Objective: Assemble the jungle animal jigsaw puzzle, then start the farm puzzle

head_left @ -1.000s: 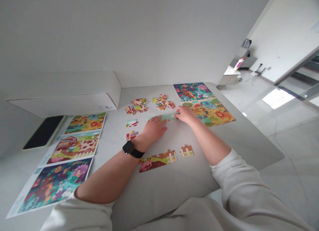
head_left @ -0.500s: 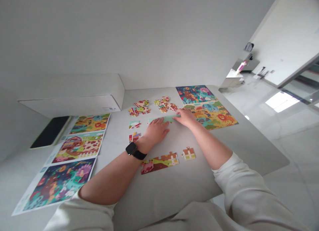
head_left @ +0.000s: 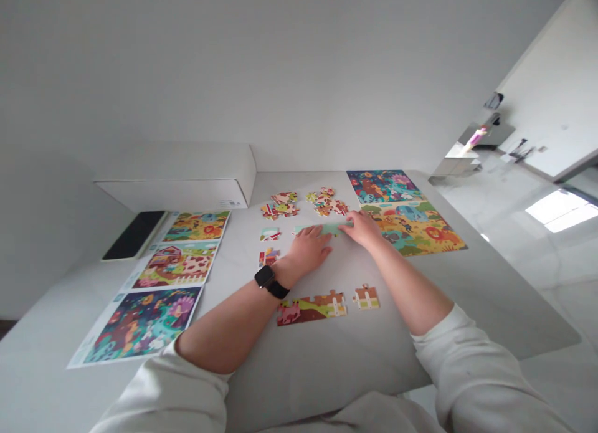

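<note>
Pale-green puzzle strip (head_left: 332,229) being partly covered by left grip (head_left: 307,251), fingers spread; right end being touched by right grip (head_left: 362,229), pinch indiscernible.

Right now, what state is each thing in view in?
Green strip: flat, partly covered
Left grip: open, palm down on strip
Right grip: at strip's right end, closure unclear
Farm strip: pieces joined
Fence piece: separate
Loose pieces: heaped
Smartwatch: worn, screen dark
White box: apparently closed
Picture sheet: unfolded, flat
</note>
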`<state>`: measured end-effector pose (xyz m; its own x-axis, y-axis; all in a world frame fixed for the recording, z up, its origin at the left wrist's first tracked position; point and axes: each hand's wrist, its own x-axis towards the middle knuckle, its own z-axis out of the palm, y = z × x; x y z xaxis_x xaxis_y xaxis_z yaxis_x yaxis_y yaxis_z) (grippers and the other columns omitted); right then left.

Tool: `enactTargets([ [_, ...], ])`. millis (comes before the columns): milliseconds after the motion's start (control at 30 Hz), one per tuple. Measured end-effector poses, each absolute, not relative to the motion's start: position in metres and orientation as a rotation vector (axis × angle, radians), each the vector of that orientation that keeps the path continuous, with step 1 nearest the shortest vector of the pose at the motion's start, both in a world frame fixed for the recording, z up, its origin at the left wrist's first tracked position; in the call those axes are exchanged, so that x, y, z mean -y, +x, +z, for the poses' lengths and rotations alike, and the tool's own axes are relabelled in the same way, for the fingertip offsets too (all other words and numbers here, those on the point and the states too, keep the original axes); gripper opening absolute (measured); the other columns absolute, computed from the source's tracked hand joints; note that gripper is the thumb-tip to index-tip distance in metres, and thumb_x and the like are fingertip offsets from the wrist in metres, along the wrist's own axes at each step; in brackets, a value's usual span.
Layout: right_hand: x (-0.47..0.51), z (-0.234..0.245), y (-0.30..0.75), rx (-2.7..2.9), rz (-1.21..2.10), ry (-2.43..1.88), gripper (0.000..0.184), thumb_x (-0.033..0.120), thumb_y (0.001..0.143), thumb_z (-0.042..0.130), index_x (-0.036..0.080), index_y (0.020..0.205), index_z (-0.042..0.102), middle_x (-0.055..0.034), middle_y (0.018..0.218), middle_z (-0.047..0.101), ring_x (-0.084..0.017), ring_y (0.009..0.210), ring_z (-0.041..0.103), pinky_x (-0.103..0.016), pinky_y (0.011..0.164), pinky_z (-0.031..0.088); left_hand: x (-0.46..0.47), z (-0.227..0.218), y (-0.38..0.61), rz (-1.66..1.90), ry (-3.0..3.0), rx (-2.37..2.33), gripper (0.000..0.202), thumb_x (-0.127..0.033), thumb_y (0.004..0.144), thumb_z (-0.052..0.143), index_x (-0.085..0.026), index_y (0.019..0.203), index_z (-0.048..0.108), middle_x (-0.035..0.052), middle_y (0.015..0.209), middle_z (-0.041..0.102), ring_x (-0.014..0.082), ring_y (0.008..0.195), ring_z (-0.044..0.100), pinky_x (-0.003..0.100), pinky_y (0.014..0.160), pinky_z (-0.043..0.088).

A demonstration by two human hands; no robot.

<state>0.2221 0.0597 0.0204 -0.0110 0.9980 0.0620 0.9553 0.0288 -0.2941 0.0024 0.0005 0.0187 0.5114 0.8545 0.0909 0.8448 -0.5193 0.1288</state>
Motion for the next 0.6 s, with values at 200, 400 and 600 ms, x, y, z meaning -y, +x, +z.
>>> enactTargets([
  [200,-0.063,0.016,0.231,2.116,0.251,-1.913,0.027,0.038,0.094,0.076,0.022,0.115,0.074,-0.0111,0.118,0.073,-0.023,0.105,0.071,-0.033,0.094,0.052,-0.001,0.027,0.0,0.241,2.709,-1.446,0.053,-0.044,0.102,0.062,-0.026,0.151,0.061,0.0147,0.162,0.054,0.0342,0.147,0.052,0.052,0.123,0.041],
  [400,-0.07,0.015,0.243,2.087,0.201,-1.841,0.022,0.033,0.099,0.064,0.022,0.114,0.075,-0.0093,0.103,0.077,-0.024,0.097,0.071,-0.033,0.091,0.052,-0.029,0.087,-0.055,0.675,2.564,-1.517,0.05,-0.044,0.105,0.055,-0.021,0.149,0.061,0.0115,0.153,0.063,0.0265,0.143,0.057,0.041,0.123,0.041],
  [600,-0.077,0.036,0.253,1.931,0.21,-1.748,0.027,0.021,0.092,0.06,0.022,0.113,0.077,-0.0106,0.107,0.079,-0.024,0.09,0.072,-0.037,0.089,0.055,-0.058,0.118,-0.14,0.935,2.146,-2.027,0.034,-0.029,0.1,0.06,-0.018,0.13,0.071,0.0109,0.127,0.076,0.0242,0.114,0.071,0.037,0.106,0.053],
])
